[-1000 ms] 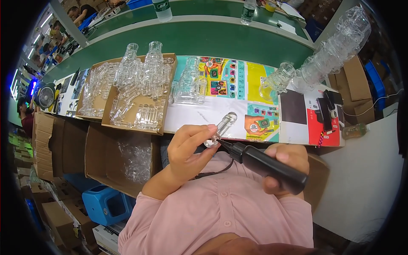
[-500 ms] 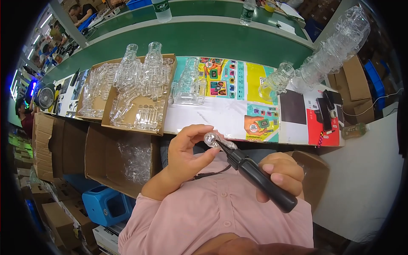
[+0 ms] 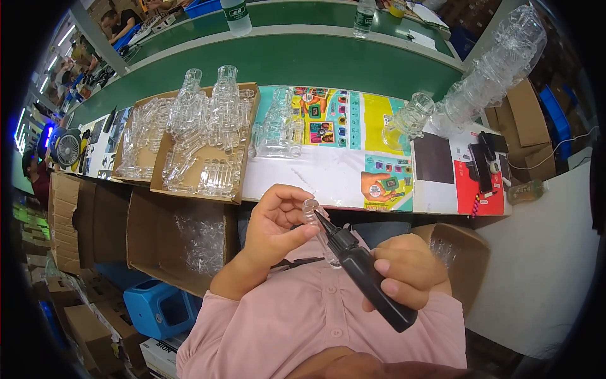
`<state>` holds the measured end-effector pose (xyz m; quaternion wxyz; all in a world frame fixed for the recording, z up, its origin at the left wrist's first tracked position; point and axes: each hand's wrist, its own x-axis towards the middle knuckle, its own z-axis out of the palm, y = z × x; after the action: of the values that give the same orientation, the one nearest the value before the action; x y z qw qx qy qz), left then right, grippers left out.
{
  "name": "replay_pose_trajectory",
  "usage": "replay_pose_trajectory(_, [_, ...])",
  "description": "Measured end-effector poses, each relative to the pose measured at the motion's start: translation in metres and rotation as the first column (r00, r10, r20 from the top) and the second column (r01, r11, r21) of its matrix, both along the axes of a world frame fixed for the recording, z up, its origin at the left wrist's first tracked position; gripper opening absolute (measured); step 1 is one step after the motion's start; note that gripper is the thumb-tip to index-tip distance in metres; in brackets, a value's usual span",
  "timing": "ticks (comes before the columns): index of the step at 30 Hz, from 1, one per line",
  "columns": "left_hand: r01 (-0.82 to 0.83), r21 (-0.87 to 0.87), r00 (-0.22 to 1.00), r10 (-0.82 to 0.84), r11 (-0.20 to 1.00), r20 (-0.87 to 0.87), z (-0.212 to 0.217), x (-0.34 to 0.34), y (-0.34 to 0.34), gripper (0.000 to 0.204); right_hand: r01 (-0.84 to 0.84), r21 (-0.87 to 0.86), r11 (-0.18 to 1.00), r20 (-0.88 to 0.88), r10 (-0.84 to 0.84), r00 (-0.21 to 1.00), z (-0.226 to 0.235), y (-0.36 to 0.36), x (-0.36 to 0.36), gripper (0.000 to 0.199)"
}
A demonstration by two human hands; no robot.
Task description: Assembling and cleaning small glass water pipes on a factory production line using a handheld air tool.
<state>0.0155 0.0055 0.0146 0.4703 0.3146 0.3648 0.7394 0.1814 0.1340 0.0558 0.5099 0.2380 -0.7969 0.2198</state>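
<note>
My left hand point(image 3: 276, 221) has its thumb and fingers closed around a clear tube-shaped part point(image 3: 310, 207), just in front of my chest. The part's round end points up and its see-through body runs down toward my shirt. In my right hand point(image 3: 413, 268) is a black squeeze bottle point(image 3: 372, 278) with a long tapered nozzle, held at a slant. The nozzle's tip is at the rim of the clear part; whether it touches cannot be made out.
Cardboard trays point(image 3: 242, 183) of clear parts stand on the table's left, with more clear parts point(image 3: 278, 129) beside them. A stack of clear pieces point(image 3: 492, 76) leans at the right, near a phone point(image 3: 478, 170). Open boxes point(image 3: 145, 227) sit below the table edge.
The clear part has turned, so its body now hangs downward toward my shirt. The black bottle has shifted slightly left and down and slants more steeply, its nozzle still by the part's end.
</note>
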Motion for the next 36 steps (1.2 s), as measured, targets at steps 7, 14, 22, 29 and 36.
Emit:
replay_pose_trajectory(7, [-0.261,0.073,0.916,0.271,0.963,-0.295,-0.006,0.007,0.000,0.043,-0.007,-0.002,1.000,-0.014,0.007,1.000,0.004,0.002,-0.005,0.048])
replay_pose_trajectory(14, [-0.363,0.408,0.377,0.533,0.837,-0.757,-0.007,-0.004,0.000,0.046,-0.020,-0.010,1.000,-0.042,0.019,0.999,0.004,0.001,-0.006,0.045])
replay_pose_trajectory(22, [-0.337,0.518,0.284,0.609,0.786,-0.741,-0.004,-0.006,0.005,0.048,0.101,-0.446,0.889,0.176,-0.023,0.984,-0.016,0.009,0.011,0.043])
replay_pose_trajectory(29, [-0.343,0.297,0.563,0.448,0.891,-0.694,-0.022,-0.005,0.005,0.043,-0.159,-0.921,-0.357,-0.185,0.040,0.982,-0.041,0.021,-0.043,0.033])
replay_pose_trajectory(36, [-0.427,-0.213,0.813,0.270,0.879,-0.516,-0.073,-0.032,0.031,0.035,-0.224,-0.631,-0.743,-0.549,0.223,0.806,-0.101,0.054,-0.036,0.034])
